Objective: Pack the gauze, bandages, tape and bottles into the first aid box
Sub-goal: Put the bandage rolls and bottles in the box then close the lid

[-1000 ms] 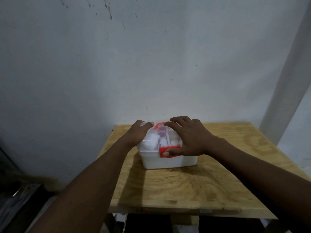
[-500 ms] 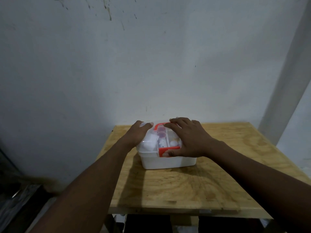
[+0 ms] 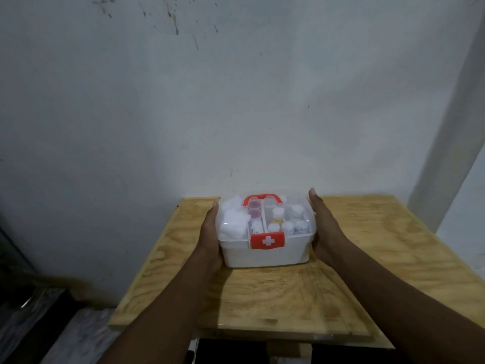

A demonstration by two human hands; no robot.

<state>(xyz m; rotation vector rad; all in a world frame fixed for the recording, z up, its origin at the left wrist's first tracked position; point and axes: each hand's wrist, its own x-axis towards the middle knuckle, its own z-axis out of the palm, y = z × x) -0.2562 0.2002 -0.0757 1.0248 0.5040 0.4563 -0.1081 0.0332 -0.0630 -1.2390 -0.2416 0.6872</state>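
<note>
**Box packed, lid on — looks finished**

Left hand (image 3: pixel 210 232) and right hand (image 3: pixel 324 229) are flat with fingers straight, pressed on opposite sides of the first aid box (image 3: pixel 265 254), mid-table (image 3: pixel 380 258). Under the clear lid (image 3: pixel 301 203): white rolls (image 3: pixel 232 223) left, bottles (image 3: pixel 278 214) right. Packing looks done. Only marking — a white cross on the red latch (image 3: pixel 267 240); no readable text.

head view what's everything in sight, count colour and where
first aid box: one, white base with clear lid, on the wooden table
handle: one, red, on top of the lid
latch: one, red with white cross, box front
white rolls: several, white, left part of the box
bottles: several, white-capped, right part of the box
wooden table: one, light brown, by the wall
wall: one, pale grey, behind the table
left hand: one, flat against the box's left side
right hand: one, flat against the box's right side
</note>
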